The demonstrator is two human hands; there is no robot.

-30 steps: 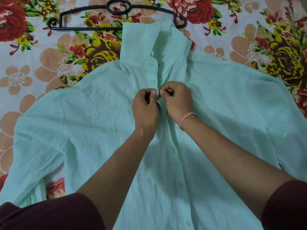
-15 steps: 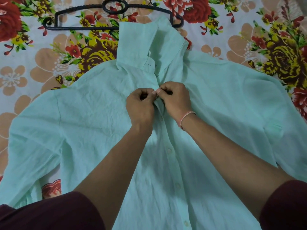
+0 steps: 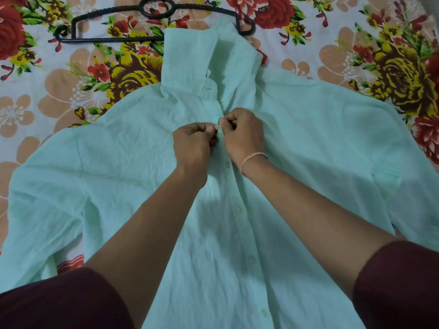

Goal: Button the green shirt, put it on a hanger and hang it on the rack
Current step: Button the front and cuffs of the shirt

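Green shirt point(image 3: 308, 143) lies spread front-up on a floral bedsheet point(image 3: 59, 86), collar raised toward the far side, the lower buttons done up along its front. Just below the collar the left hand point(image 3: 192, 144) and right hand point(image 3: 244, 136) meet fingertip to fingertip, each pinching the front edge at a small clear button point(image 3: 217, 126). A black hanger point(image 3: 111, 39) lies flat beyond the collar, partly covered by it.
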